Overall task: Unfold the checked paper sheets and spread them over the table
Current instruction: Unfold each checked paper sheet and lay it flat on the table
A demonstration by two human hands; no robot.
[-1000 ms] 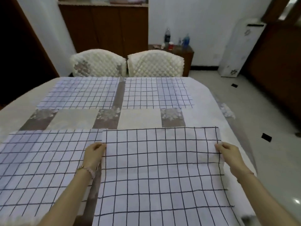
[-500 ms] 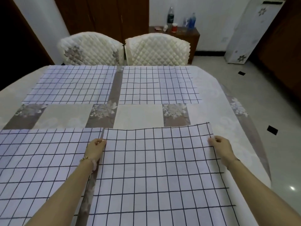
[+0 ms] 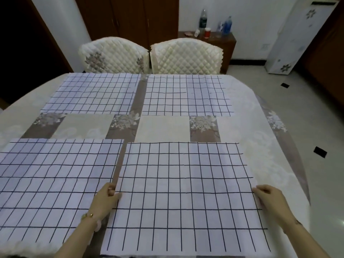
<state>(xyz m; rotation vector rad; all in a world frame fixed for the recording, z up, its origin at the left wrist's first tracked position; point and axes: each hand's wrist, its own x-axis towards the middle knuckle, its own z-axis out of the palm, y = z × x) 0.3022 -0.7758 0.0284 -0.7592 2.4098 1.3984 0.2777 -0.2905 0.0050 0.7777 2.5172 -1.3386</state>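
Several white sheets with dark checks lie flat on the table (image 3: 163, 127), which wears a beige and brown floral cloth. The near right sheet (image 3: 186, 198) lies between my hands. My left hand (image 3: 108, 198) pinches its left edge with thumb and curled fingers. On its right edge my right hand (image 3: 270, 197) holds the paper, fingers bent over the border. The near left sheet (image 3: 54, 183) lies beside it, a narrow strip of cloth between them. Two more sheets, far left (image 3: 93, 94) and far right (image 3: 186, 95), lie side by side at the table's far edge.
Two quilted cream chairs (image 3: 149, 56) stand behind the table's far edge. A low wooden cabinet (image 3: 219, 41) with bottles is at the back wall. A white floor-standing unit (image 3: 297, 34) is at the right, above shiny floor tiles.
Both hands have slid back toward me along the side edges of the near right sheet, which now lies flatter. The camera has tilted down and moved closer.
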